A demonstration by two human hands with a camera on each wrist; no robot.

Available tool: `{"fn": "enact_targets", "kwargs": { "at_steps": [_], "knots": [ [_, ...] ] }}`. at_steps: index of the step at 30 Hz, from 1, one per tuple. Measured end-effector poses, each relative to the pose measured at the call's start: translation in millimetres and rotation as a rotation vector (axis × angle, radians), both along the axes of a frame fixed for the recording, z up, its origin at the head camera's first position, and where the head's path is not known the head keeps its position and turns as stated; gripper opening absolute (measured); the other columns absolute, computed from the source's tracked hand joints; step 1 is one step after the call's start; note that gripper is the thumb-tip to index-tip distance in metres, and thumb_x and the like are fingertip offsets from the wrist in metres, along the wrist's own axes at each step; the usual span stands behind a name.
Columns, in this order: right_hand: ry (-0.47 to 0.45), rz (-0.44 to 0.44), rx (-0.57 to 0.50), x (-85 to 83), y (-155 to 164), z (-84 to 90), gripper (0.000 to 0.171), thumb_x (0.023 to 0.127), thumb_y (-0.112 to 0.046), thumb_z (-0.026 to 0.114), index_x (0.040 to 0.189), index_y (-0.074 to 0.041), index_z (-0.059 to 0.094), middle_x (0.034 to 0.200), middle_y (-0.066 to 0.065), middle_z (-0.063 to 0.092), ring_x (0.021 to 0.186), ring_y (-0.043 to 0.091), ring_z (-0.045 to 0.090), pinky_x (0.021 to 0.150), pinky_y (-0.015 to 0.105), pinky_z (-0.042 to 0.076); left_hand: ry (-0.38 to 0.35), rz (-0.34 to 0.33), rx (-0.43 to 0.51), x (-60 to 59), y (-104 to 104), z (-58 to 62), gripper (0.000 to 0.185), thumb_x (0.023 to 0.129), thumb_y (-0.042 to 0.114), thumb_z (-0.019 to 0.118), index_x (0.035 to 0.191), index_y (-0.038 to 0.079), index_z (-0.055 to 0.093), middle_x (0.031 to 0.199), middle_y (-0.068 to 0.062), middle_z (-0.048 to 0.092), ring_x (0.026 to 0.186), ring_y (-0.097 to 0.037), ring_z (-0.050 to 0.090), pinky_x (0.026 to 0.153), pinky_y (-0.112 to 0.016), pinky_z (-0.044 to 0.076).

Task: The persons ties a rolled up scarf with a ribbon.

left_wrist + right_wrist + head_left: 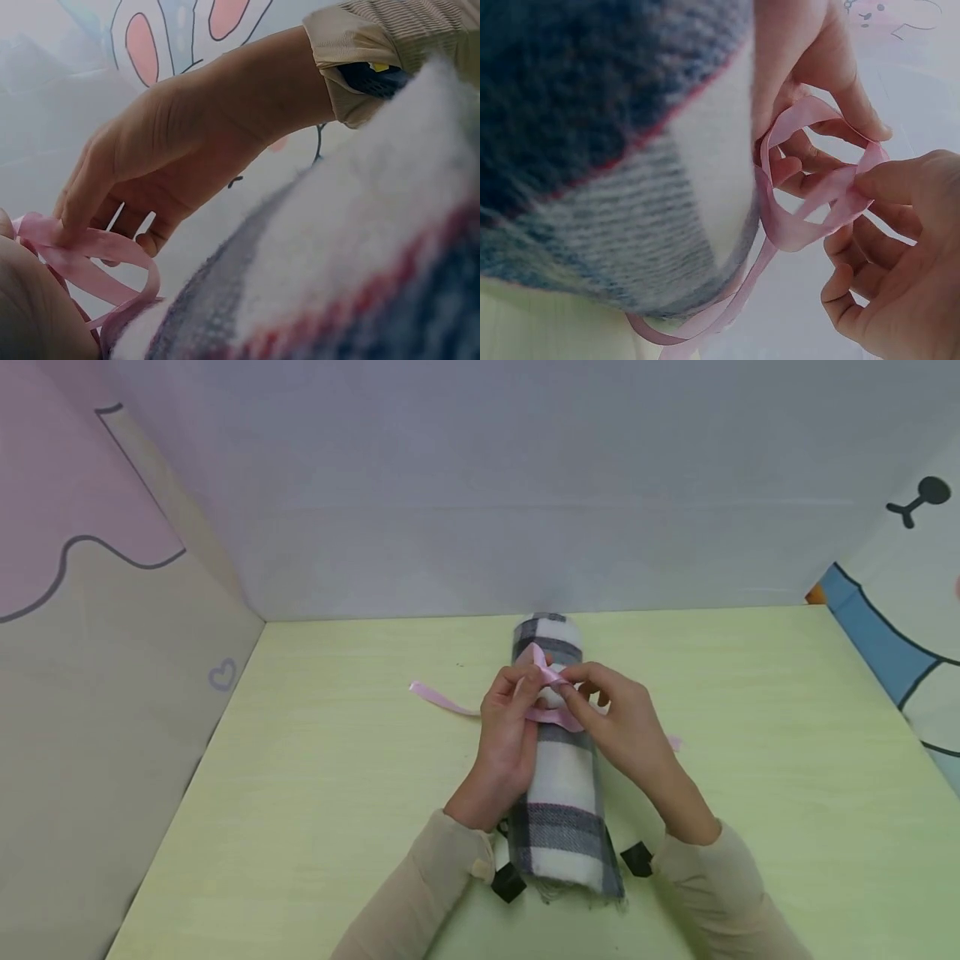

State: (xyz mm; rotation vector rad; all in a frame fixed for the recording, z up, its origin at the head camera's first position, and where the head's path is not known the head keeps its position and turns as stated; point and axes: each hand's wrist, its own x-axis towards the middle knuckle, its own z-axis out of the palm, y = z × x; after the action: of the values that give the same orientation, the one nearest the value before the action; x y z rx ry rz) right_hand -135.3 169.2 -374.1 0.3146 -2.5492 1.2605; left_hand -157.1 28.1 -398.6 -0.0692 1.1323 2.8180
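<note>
A rolled plaid scarf (564,777) in white and dark grey lies lengthwise on the pale green table. Around its upper half runs a pink ribbon (557,717), looped above the cloth. My left hand (508,735) pinches the ribbon between thumb and fingers at the roll's left side. On the other side my right hand (618,714) pinches the same ribbon close to the left fingertips. In the right wrist view the ribbon (784,225) forms open loops between both hands. One ribbon tail (442,700) stretches left over the table; the other end shows beyond the right wrist.
The pale green table (337,793) extends to both sides of the roll. A plain wall (480,543) stands behind it, with printed cartoon panels at left and right. Small black pieces (509,882) sit by both sleeves, and fringe hangs from the roll's near end.
</note>
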Motion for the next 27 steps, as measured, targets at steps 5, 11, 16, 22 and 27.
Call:
{"fn": "enact_targets", "kwargs": {
  "at_steps": [5,11,16,22,27],
  "knots": [
    [-0.093,0.025,-0.017,2.0,4.1,2.9,0.016,0.104,-0.017,0.065,0.117,-0.010,0.072,0.097,0.006,0.075,0.086,0.015,0.061,0.078,0.030,0.044,0.037,-0.002,-0.024,-1.2,0.6,-0.5,0.017,0.098,0.013,0.071,0.083,0.022,0.073,0.109,-0.001,0.076,0.101,-0.013,0.067,0.074,-0.021,0.055],
    [-0.147,0.048,-0.011,4.2,9.4,5.4,0.019,0.105,-0.017,0.064,0.120,-0.010,0.071,0.104,0.008,0.078,0.090,0.019,0.062,0.081,0.032,0.044,0.094,0.039,-0.115,-1.0,-0.1,-2.2,0.021,0.100,0.007,0.069,0.085,0.022,0.073,0.104,-0.002,0.079,0.107,-0.018,0.072,0.083,-0.024,0.058],
    [-0.131,0.046,0.019,4.1,12.4,8.3,0.016,0.104,-0.018,0.065,0.117,-0.011,0.071,0.101,0.006,0.078,0.091,0.020,0.064,0.085,0.039,0.046,0.153,0.131,-0.207,-0.4,-1.4,-3.0,0.008,0.094,0.008,0.077,0.091,0.015,0.074,0.099,-0.003,0.080,0.106,-0.021,0.075,0.089,-0.026,0.059],
    [-0.117,0.036,0.074,4.8,13.0,9.5,0.015,0.104,-0.021,0.066,0.113,-0.011,0.073,0.096,0.005,0.073,0.088,0.019,0.060,0.086,0.044,0.046,0.186,0.205,-0.295,0.9,-4.2,-0.8,0.006,0.095,0.007,0.075,0.099,0.007,0.072,0.098,-0.005,0.080,0.096,-0.017,0.076,0.086,-0.023,0.058],
    [-0.075,0.040,0.108,8.5,13.6,9.9,0.018,0.103,-0.016,0.067,0.115,-0.008,0.077,0.102,0.007,0.077,0.089,0.020,0.062,0.081,0.041,0.048,0.210,0.208,-0.321,0.8,-5.9,-2.3,0.009,0.097,0.009,0.073,0.102,0.003,0.068,0.102,-0.012,0.079,0.081,-0.014,0.073,0.079,-0.024,0.060]
  ]
}}
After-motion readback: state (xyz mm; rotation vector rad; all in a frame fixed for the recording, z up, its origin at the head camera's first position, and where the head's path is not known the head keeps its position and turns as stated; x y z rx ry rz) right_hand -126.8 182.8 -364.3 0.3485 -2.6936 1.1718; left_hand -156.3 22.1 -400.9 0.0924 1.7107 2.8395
